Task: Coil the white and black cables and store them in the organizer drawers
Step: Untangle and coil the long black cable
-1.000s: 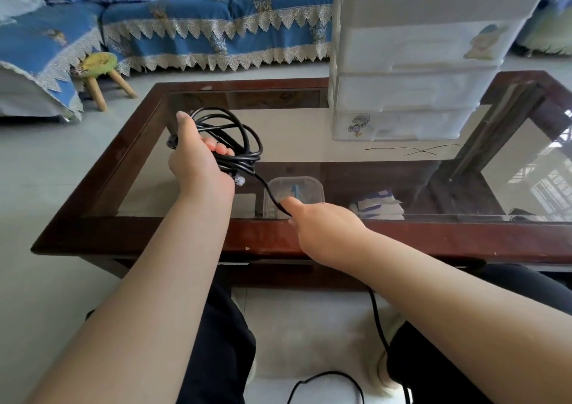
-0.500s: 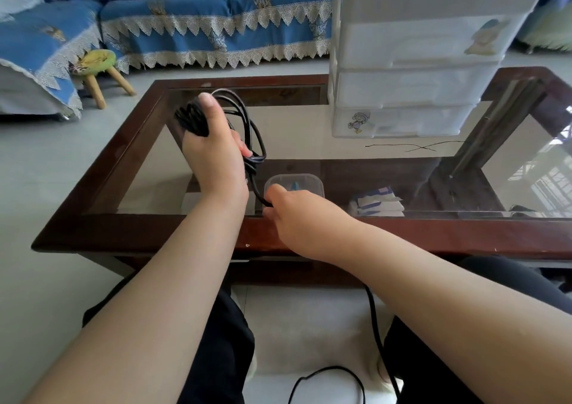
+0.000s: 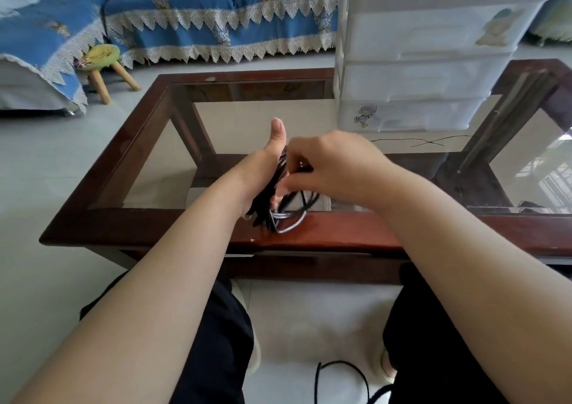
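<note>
Blue lace-edged sofa covers [image 3: 216, 10] and a small wooden stool [image 3: 102, 63] back a glass-topped desk [image 3: 325, 236] carrying a white drawer organizer [image 3: 427, 63] at its far right. Above the desk's near edge, the left hand [image 3: 263, 168] grips the bundled black cable [image 3: 272, 199], thumb up, while the right hand [image 3: 334, 165] has its fingers [image 3: 288, 184] curled, pinching a strand at the bundle. More black cable lies on the floor [image 3: 309, 326] between the legs.

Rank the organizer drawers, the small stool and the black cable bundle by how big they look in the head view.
1. Organizer drawers, clearly largest.
2. and 3. Black cable bundle and small stool look alike; the bundle is nearer the camera and partly hidden, so no ranking.
</note>
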Demonstrator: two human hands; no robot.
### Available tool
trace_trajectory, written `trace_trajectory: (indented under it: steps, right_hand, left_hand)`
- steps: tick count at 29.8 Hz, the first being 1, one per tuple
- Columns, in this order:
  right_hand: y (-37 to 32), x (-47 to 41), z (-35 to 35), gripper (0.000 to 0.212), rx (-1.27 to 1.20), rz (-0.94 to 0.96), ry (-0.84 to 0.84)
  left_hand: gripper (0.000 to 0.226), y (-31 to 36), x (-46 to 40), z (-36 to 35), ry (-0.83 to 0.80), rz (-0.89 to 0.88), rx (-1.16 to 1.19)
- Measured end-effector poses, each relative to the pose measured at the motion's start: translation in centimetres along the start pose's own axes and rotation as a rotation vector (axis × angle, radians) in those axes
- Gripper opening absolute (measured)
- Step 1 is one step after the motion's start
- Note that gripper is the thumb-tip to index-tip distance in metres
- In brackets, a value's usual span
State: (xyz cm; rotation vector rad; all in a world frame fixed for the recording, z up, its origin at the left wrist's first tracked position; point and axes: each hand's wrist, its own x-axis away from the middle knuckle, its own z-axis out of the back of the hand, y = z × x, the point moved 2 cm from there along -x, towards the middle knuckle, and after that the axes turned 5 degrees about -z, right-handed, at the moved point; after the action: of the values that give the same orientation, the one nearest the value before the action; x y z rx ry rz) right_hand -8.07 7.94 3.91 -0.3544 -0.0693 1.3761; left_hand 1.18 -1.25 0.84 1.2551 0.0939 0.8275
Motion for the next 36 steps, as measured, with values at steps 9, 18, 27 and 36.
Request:
trace_trajectory:
  steps: [9,18,27,36]
  right_hand:
    - [3.5,-1.7,0.2,0.033,-0.519,-0.156,-0.022]
    - [3.8,-0.4,-0.6,0.067,-0.877,-0.231,-0.161]
    - [2.9,0.3,-4.4,0.057,-1.741,-0.400,-0.393]
    - [2.1,1.0,-3.6,0.009,-1.986,-0.535,-0.311]
  left_hand:
    - [0.063,-0.3,0.4,0.1,-0.636,-0.128,0.325]
    - [0.041,-0.4,1.1,1.5,-0.633,-0.177,0.651]
    - [0.026,-0.1,0.4,3.0,-0.191,-0.130,0.844]
    - [0.025,0.7,0.5,2.1,-0.382,-0.237,0.759]
